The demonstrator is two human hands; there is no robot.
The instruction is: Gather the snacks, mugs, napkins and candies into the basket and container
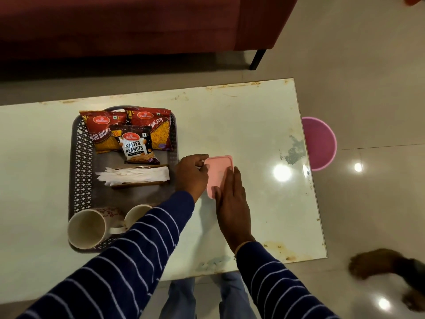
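Observation:
A grey perforated basket [80, 162] on the white table holds three snack packets [135, 143], a stack of white napkins [135, 174] in a brown holder and two white mugs [87, 227] lying near its front. Just right of the basket sits a small pink container [218, 166] with its lid on. My left hand [192, 174] grips the container's left edge with curled fingers. My right hand [231, 203] lies flat on the lid, fingers straight. No candies are visible; the container's inside is hidden.
The table [253, 125] ends close on the right, where a pink bucket [319, 143] stands on the glossy floor. A dark red sofa [138, 24] runs behind the table. Another person's bare feet [379, 265] are at the lower right.

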